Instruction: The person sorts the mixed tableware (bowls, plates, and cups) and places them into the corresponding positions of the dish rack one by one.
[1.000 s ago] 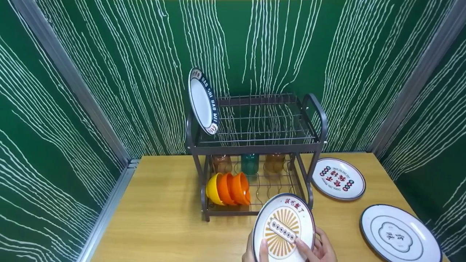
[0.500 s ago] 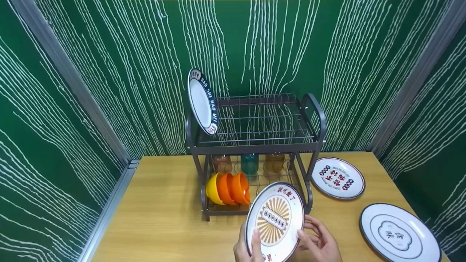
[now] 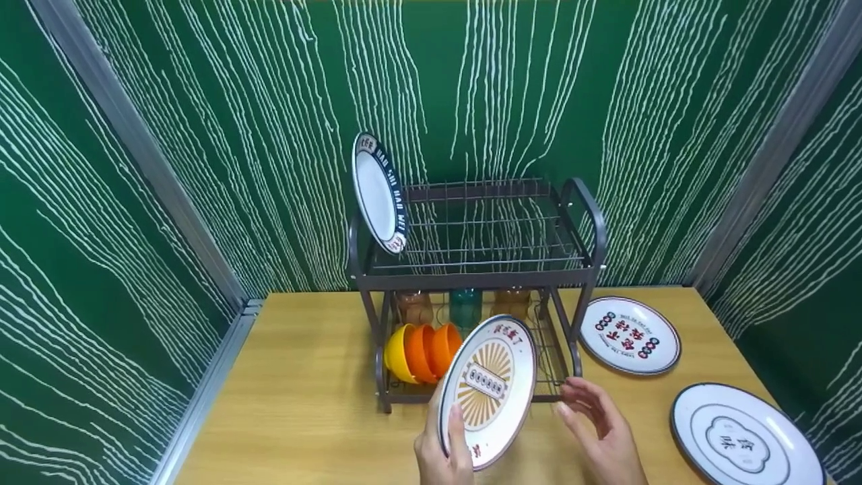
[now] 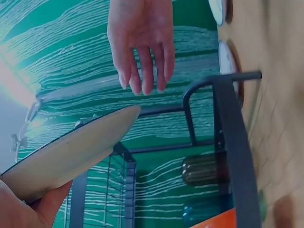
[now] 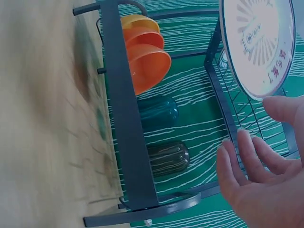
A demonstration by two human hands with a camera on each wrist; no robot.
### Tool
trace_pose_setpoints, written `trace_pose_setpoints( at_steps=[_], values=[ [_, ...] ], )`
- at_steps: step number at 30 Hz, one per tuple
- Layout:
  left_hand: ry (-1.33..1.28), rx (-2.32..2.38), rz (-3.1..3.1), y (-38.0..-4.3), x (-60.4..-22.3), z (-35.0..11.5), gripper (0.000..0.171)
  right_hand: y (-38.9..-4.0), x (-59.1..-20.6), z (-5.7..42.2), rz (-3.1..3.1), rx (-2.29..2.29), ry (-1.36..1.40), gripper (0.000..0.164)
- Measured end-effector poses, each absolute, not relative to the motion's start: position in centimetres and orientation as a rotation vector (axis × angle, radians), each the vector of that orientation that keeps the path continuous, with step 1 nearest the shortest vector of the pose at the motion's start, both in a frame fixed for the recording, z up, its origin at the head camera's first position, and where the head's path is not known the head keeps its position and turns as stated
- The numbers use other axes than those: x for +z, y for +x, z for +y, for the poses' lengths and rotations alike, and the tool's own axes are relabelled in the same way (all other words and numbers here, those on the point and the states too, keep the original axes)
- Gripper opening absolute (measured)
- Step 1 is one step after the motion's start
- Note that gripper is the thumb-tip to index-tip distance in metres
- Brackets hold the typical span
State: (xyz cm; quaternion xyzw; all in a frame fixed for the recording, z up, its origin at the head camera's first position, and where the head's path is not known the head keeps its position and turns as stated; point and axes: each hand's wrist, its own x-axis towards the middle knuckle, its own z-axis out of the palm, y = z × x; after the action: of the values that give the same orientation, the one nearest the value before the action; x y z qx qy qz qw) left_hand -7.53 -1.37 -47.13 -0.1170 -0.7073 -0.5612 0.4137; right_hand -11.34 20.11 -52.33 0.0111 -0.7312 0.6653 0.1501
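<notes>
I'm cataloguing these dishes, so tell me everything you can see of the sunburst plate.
The sunburst plate is round and white with a thin dark rim. Orange-brown rays crossed by a banner fill its centre; red characters sit near the edge. It looks glossy, perhaps ceramic or enamel, with a pale underside. It is held tilted above the tabletop, in front of the rack. The left hand grips its edge, thumb on the face; the right hand is apart from it.

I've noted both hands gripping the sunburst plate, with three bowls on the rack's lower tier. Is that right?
Not quite: only the left hand grips the sunburst plate. The head view shows the right hand apart from it, holding nothing. The three bowls are on the rack's lower tier, as noted.
</notes>
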Motion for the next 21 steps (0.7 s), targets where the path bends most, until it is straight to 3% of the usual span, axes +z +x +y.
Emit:
trace_pose_setpoints(
  at_steps=[21],
  values=[
    [-0.436,-1.305,-1.717,-10.3,-41.8,-4.5,0.054,-16.7,-52.1,21.8,-2.278,1.655,-0.006,0.085]
  ],
)
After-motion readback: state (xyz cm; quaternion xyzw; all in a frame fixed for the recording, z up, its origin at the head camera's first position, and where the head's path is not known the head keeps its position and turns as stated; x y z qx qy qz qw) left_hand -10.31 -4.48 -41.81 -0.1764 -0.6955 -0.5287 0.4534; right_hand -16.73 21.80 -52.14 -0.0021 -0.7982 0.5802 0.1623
